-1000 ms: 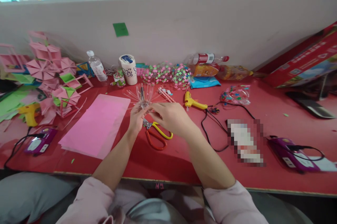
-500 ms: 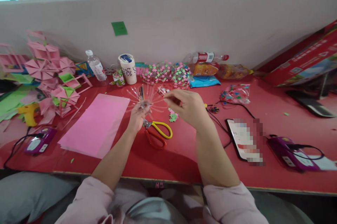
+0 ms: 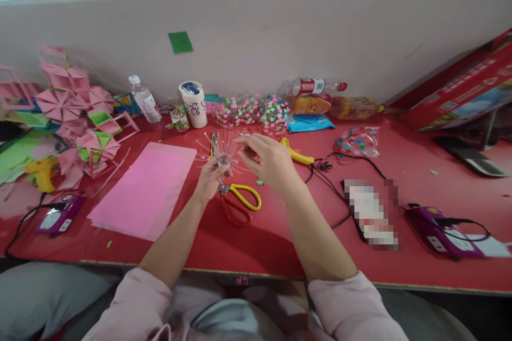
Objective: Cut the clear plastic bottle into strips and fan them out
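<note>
Just above the scissors [image 3: 239, 203] on the red table [image 3: 280, 245], the left hand [image 3: 211, 176] pinches the clear plastic spray [image 3: 221, 150] by its base, strips fanning upward, while the nearer right hand [image 3: 269, 162] reaches in from its right, fingertips [image 3: 241, 141] together on one strip.

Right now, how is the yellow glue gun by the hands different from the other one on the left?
The glue gun near the right hand lies beside the black cable; the left glue gun sits among pink paper crafts. The near one looks slimmer, the left one chunkier. Both are yellow and lie untouched.
</note>
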### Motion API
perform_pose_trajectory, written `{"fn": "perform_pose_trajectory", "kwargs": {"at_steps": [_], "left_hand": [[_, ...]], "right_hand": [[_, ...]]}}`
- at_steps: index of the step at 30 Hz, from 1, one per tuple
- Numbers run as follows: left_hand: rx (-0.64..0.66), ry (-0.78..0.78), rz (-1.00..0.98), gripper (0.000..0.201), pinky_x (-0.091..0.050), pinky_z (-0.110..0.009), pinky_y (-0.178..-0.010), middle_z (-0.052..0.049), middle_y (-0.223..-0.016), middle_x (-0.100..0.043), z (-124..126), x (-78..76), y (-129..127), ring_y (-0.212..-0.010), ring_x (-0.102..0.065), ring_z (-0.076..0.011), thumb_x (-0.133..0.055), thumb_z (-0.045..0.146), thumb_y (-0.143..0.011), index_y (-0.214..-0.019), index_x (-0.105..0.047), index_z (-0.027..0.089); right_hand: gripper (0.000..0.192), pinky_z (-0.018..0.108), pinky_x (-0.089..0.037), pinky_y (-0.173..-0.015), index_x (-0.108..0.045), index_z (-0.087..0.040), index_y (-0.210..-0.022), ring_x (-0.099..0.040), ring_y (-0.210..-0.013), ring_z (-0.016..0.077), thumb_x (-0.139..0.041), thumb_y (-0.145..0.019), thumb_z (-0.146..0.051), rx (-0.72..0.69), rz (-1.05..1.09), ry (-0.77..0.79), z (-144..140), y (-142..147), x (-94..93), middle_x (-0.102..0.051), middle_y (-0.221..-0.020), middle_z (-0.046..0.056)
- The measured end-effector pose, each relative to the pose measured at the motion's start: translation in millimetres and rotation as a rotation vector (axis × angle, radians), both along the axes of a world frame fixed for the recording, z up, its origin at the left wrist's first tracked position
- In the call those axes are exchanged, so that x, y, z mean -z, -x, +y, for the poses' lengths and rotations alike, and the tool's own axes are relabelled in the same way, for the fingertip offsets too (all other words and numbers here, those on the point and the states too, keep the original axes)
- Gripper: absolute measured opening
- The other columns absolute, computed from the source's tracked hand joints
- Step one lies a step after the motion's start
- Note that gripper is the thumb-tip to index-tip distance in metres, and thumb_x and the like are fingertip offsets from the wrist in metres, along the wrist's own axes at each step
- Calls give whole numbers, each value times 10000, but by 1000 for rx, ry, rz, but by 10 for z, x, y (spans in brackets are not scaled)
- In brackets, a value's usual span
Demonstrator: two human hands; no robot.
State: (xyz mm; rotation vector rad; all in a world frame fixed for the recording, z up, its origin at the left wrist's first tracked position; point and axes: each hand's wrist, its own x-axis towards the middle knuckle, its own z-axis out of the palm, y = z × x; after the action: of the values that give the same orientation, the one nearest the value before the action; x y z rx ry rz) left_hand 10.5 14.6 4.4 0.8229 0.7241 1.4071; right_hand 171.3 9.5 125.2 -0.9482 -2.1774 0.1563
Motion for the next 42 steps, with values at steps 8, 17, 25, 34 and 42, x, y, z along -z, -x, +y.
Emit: {"fn": "perform_pose_trajectory", "kwargs": {"at_steps": [8,17,25,34,42], "left_hand": [[27,-2,24,342,-432,-235,-578,12,-703,-653,-14,16,-6,-578,-572,-84,-763,262,-652,-952,-632,166],[36,0,14,335,-440,-231,-577,7,-721,-665,-9,29,-5,-570,-576,-80,-772,257,-649,-943,-639,167],[-15,-5,-20,318,-439,-217,-559,26,-651,-631,6,8,-18,-548,-581,-75,-809,280,-605,-842,-638,157],[-24,56,-62,379,-427,-209,-522,40,-646,-617,5,-35,2,-524,-567,-65,-827,261,-548,-854,-625,162],[-37,60,-97,416,-443,-208,-533,37,-672,-632,9,-46,-11,-523,-555,-58,-832,248,-532,-892,-642,165]], "right_hand": [[274,242,-403,-649,-657,-171,-1117,-587,-708,138,-535,-871,-161,54,-75,47,5,26,10,-698,-913,67],[171,235,-379,-628,-651,-160,-987,-562,-679,124,-520,-878,-176,46,-67,56,9,30,32,-684,-862,53],[52,227,-364,-640,-573,-176,-777,-510,-673,107,-563,-823,-152,-162,-20,208,-13,1,-23,-603,-743,-1],[132,254,-372,-667,-666,-152,-800,-553,-745,147,-550,-862,-152,-110,-192,100,53,67,100,-646,-767,41],[135,267,-363,-678,-685,-150,-828,-570,-774,165,-567,-884,-182,-59,-303,-1,35,139,148,-669,-800,56]]}}
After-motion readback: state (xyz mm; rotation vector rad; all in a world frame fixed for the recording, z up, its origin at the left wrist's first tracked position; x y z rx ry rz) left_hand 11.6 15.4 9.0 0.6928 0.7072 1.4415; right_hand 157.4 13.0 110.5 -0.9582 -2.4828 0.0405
